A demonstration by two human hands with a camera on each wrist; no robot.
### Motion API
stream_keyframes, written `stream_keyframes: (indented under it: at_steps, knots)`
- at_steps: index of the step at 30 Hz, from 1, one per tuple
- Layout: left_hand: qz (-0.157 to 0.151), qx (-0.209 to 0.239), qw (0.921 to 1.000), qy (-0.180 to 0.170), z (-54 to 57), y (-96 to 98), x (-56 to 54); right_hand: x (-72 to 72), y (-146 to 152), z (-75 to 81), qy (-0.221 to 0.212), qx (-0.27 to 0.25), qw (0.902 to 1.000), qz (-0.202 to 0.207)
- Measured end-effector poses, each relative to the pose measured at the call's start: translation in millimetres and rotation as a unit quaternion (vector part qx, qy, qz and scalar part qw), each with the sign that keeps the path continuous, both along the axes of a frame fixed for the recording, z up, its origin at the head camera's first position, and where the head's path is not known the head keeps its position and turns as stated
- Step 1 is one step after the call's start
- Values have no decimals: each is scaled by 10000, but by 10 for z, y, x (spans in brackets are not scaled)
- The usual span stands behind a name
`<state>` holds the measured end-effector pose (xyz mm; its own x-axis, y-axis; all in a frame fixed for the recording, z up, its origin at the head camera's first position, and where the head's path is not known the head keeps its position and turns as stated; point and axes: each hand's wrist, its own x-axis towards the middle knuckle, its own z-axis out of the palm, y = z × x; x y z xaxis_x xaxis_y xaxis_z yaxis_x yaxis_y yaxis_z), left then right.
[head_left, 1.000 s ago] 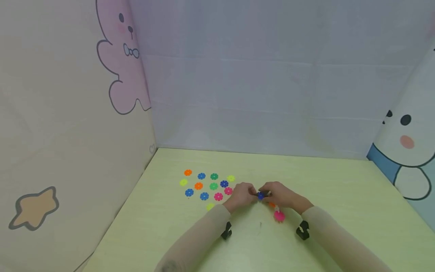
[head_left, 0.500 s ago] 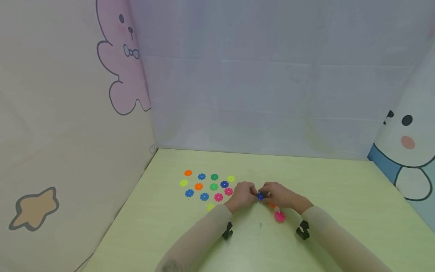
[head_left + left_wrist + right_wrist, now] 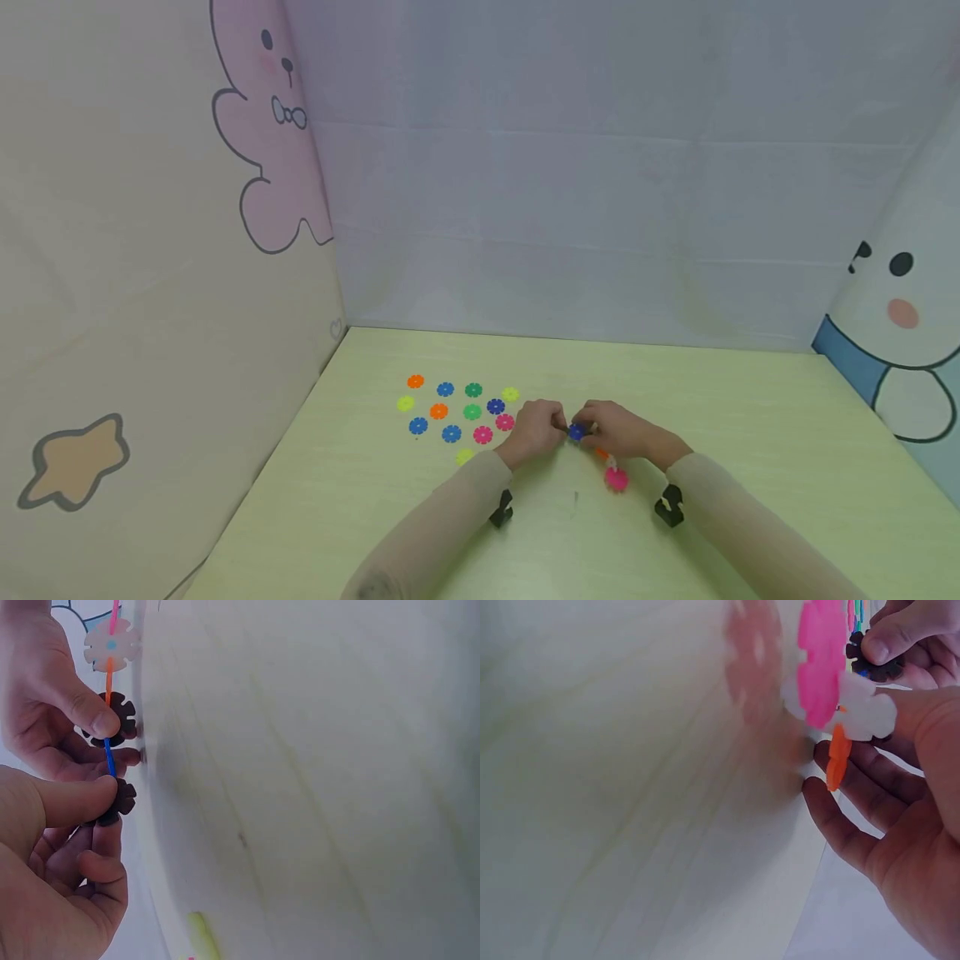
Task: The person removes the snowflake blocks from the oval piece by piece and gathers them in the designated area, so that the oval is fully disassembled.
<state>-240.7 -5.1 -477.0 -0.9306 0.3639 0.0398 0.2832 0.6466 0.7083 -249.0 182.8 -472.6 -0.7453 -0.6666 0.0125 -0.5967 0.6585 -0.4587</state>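
Note:
A chain of notched plastic discs hangs between my hands. From its far end run a pink disc (image 3: 821,664), a white one (image 3: 870,712), an orange one (image 3: 838,759), a black one (image 3: 124,720), a blue one (image 3: 576,432) and another black one (image 3: 126,799). My left hand (image 3: 536,432) pinches the end black disc between thumb and fingers. With thumb and fingers my right hand (image 3: 618,429) pinches the other black disc, on the far side of the blue one. Edge-on, the blue disc meets both black ones in the left wrist view.
Left of my hands several loose discs lie flat on the pale table (image 3: 705,400), among them a green disc (image 3: 472,412) and a dark blue disc (image 3: 496,407). A yellow disc (image 3: 464,457) lies close to my left sleeve. A curtain (image 3: 510,208) stands behind the table.
Both hands stay nearly in place with the chain. The blue disc has turned slightly between them and shifted a touch to the right.

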Motion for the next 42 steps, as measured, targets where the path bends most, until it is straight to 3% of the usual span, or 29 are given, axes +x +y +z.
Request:
stream_keyframes:
  at_steps: [6, 12, 17, 23, 33, 42]
  knots:
    - [-96, 127, 9998, -157, 23, -85, -58, 2, -6, -3, -11, 35, 10000, -91]
    - [23, 132, 9989, -451, 83, -291, -133, 5, -16, -8, 9, 141, 9997, -180]
    - [40, 106, 9984, -554, 57, -465, -191, 14, -20, -4, 46, 146, 9997, -207]
    - [-222, 165, 9969, -743, 84, -682, -142, 31, -21, 3, -22, 176, 9995, -258]
    - [-590, -154, 9932, -991, 114, -984, -38, 52, -19, 17, -128, 70, 9994, -301]
    - [-1055, -476, 9885, -976, 101, -1152, 53, 70, -25, 30, -95, 102, 9995, -270]
